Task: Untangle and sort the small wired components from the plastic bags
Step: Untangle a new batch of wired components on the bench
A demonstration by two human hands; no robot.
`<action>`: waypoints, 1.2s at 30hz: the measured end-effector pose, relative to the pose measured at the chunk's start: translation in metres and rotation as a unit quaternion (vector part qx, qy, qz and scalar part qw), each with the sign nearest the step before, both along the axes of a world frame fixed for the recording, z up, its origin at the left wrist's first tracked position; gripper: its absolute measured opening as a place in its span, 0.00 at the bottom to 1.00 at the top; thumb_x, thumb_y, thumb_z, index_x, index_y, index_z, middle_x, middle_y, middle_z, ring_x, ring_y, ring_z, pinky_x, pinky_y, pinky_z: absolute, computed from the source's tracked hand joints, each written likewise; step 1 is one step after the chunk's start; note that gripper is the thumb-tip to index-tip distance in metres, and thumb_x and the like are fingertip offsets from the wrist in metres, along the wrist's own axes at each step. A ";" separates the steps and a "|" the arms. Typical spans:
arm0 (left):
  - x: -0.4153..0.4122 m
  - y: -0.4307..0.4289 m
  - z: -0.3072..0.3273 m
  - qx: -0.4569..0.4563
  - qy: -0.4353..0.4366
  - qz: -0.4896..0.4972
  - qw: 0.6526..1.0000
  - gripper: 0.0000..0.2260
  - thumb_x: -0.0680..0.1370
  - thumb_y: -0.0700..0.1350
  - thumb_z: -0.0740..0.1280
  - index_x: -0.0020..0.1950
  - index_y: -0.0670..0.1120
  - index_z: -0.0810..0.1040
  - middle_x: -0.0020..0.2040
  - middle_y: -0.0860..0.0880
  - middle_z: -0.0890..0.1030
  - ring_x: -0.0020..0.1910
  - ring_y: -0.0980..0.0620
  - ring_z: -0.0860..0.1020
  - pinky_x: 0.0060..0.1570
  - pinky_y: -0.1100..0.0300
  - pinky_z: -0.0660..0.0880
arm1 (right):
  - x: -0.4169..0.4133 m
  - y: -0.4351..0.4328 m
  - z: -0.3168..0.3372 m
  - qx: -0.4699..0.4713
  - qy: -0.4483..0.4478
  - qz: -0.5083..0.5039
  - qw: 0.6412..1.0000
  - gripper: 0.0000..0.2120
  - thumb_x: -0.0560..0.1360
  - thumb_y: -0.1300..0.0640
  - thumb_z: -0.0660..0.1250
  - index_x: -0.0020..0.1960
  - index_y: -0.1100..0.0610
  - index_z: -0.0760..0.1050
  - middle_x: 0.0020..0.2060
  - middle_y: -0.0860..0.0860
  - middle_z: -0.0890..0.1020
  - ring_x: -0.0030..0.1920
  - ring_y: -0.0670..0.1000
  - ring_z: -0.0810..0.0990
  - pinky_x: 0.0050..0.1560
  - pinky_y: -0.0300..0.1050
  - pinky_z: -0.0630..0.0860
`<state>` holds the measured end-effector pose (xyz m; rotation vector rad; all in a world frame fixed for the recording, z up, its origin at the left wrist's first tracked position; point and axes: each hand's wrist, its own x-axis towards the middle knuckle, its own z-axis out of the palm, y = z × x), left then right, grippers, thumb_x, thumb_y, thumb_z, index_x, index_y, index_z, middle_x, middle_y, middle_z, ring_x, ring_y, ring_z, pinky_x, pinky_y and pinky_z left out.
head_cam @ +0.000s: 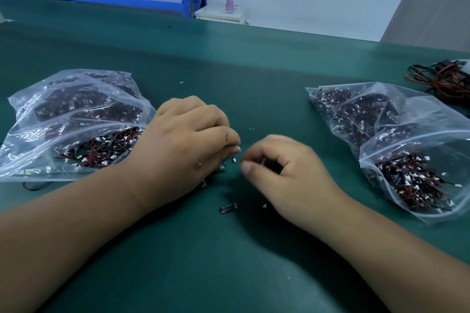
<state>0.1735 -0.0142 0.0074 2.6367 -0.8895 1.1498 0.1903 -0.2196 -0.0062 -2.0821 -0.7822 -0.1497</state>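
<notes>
Left hand (188, 140) around wired components (229, 163), right hand (287, 168) curled, grip unclear; two bags (76, 119) (396, 134) alongside.

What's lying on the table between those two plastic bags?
Head view: the left hand gripping wired parts, the right hand curled beside it, and a small black part on the mat.

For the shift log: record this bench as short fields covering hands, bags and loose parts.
left hand: grips a clump of wired components
right hand: fingers curled, blurred; hold unclear
left bag: beside the left wrist, holds components
right bag: right of the hands, holds components
loose part: black, on the mat between the wrists
wire bundle: red-black, far right
</notes>
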 end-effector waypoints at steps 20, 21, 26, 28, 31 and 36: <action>-0.005 -0.014 -0.007 -0.047 0.187 -0.093 0.977 0.13 0.79 0.47 0.63 0.62 0.58 0.76 0.58 0.63 0.78 0.55 0.60 0.78 0.56 0.57 0.77 | 0.006 -0.002 -0.007 0.025 0.087 0.009 0.996 0.03 0.74 0.49 0.71 0.42 0.46 0.80 0.32 0.44 0.79 0.32 0.41 0.74 0.34 0.41 0.73; -0.005 -0.016 -0.006 -0.031 0.172 -0.071 0.982 0.15 0.78 0.44 0.64 0.63 0.53 0.77 0.59 0.57 0.78 0.56 0.55 0.78 0.57 0.58 0.75 | 0.006 -0.002 -0.007 0.028 0.092 0.005 0.995 0.03 0.74 0.50 0.72 0.42 0.47 0.81 0.33 0.45 0.79 0.32 0.42 0.75 0.35 0.41 0.73; -0.004 -0.011 -0.005 0.025 0.210 0.082 0.974 0.21 0.76 0.57 0.61 0.66 0.49 0.76 0.58 0.52 0.81 0.61 0.48 0.77 0.63 0.51 0.70 | 0.007 -0.004 -0.004 0.074 0.126 -0.013 0.989 0.08 0.75 0.55 0.73 0.37 0.53 0.81 0.29 0.43 0.79 0.30 0.40 0.73 0.32 0.34 0.70; -0.002 -0.008 -0.006 0.033 0.216 0.102 0.970 0.13 0.78 0.55 0.65 0.59 0.52 0.81 0.55 0.56 0.81 0.60 0.50 0.77 0.61 0.49 0.71 | 0.006 -0.005 -0.002 0.089 0.137 -0.019 0.986 0.09 0.76 0.57 0.72 0.37 0.55 0.80 0.30 0.49 0.80 0.32 0.43 0.73 0.33 0.40 0.71; 0.000 -0.007 -0.007 0.038 0.203 0.103 0.973 0.06 0.77 0.52 0.68 0.49 0.52 0.84 0.53 0.57 0.81 0.56 0.50 0.78 0.57 0.49 0.72 | 0.006 -0.004 0.000 0.091 0.151 -0.031 0.984 0.10 0.77 0.57 0.69 0.38 0.59 0.80 0.38 0.62 0.80 0.34 0.49 0.72 0.33 0.45 0.69; 0.001 -0.007 -0.009 0.031 0.199 0.103 0.974 0.04 0.77 0.50 0.69 0.49 0.53 0.83 0.55 0.57 0.81 0.57 0.50 0.78 0.57 0.48 0.73 | 0.007 -0.005 0.000 0.111 0.152 -0.053 0.981 0.11 0.77 0.57 0.69 0.38 0.61 0.79 0.34 0.63 0.77 0.31 0.48 0.71 0.31 0.39 0.68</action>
